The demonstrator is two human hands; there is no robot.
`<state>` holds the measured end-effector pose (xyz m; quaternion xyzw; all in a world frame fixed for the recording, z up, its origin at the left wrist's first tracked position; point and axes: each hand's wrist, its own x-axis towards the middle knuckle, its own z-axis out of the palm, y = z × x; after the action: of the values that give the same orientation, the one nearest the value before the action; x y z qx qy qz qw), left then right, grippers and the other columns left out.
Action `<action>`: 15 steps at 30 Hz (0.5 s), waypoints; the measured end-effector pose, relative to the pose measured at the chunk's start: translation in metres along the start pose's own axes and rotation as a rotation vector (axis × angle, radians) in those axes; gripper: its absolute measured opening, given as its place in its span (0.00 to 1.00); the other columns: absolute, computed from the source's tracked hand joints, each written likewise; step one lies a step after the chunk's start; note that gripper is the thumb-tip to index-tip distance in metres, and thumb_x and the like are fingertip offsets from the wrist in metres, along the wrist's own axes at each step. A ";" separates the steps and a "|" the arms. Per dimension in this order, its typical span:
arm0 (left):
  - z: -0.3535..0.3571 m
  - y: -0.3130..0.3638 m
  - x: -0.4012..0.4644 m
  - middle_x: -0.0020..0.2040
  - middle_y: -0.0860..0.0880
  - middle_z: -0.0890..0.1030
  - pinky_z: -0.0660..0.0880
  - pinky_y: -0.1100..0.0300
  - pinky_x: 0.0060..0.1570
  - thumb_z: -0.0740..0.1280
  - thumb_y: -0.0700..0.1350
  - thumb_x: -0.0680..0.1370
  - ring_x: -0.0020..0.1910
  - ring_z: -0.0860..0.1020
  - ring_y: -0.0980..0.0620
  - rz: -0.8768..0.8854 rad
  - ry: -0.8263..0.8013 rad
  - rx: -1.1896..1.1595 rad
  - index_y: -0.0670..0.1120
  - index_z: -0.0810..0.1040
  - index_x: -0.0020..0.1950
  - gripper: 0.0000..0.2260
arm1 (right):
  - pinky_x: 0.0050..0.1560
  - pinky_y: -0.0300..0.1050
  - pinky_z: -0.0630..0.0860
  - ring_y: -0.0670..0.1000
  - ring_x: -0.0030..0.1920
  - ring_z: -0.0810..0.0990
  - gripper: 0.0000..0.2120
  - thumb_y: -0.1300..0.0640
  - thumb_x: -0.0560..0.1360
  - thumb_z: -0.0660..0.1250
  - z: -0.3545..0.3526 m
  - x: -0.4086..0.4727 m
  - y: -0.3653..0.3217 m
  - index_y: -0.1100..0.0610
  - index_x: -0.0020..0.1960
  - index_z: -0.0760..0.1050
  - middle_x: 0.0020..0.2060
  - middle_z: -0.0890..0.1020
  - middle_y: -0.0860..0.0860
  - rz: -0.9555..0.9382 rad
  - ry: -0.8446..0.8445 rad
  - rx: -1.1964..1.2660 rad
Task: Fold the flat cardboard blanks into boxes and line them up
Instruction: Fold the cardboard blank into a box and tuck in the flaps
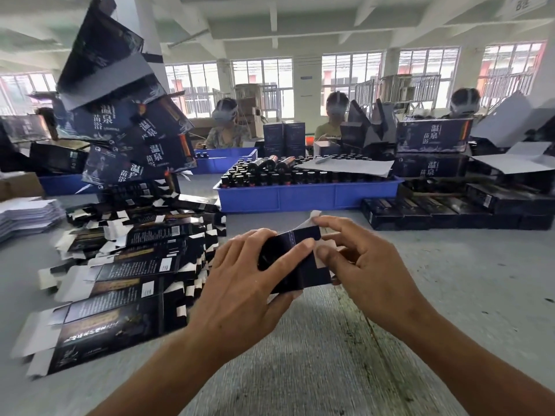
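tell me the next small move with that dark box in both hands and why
Probably tuck the white end flap into the box. The left hand grips the dark box around its body, and the right hand pinches at its open end, where the flap sticks up unfolded. Closing that end looks needed before the box can join the finished row on the right.

Barred windows [261,85] line the far wall – daylight on white ceiling beams [273,13] and pillars [307,85].

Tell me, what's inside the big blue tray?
The blue tray holds rows of dark bottles. A white sheet covers those at the back right.
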<state>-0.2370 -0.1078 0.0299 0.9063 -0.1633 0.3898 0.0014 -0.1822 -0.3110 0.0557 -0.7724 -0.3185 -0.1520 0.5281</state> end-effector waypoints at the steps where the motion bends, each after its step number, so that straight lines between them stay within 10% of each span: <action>1: 0.000 0.001 0.002 0.69 0.44 0.70 0.71 0.44 0.64 0.60 0.61 0.79 0.66 0.70 0.44 0.003 -0.001 0.009 0.61 0.54 0.80 0.31 | 0.40 0.39 0.83 0.41 0.45 0.84 0.20 0.54 0.80 0.68 0.001 0.000 0.000 0.33 0.65 0.73 0.50 0.84 0.40 -0.016 0.024 -0.028; 9: 0.010 0.007 0.004 0.69 0.45 0.70 0.78 0.45 0.56 0.69 0.58 0.75 0.63 0.75 0.44 -0.088 0.024 -0.099 0.60 0.61 0.77 0.32 | 0.46 0.46 0.84 0.41 0.46 0.83 0.25 0.49 0.79 0.68 0.004 -0.002 0.004 0.30 0.68 0.60 0.56 0.82 0.40 0.009 0.099 -0.091; 15: 0.009 -0.005 -0.005 0.71 0.44 0.69 0.77 0.45 0.57 0.70 0.58 0.74 0.63 0.75 0.43 -0.060 0.018 -0.071 0.58 0.65 0.76 0.31 | 0.46 0.31 0.76 0.38 0.48 0.81 0.25 0.51 0.82 0.65 0.014 -0.009 0.004 0.33 0.71 0.58 0.56 0.79 0.40 -0.070 0.044 -0.225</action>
<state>-0.2324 -0.1028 0.0209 0.9066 -0.1497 0.3919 0.0466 -0.1879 -0.3020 0.0424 -0.8117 -0.3148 -0.2221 0.4391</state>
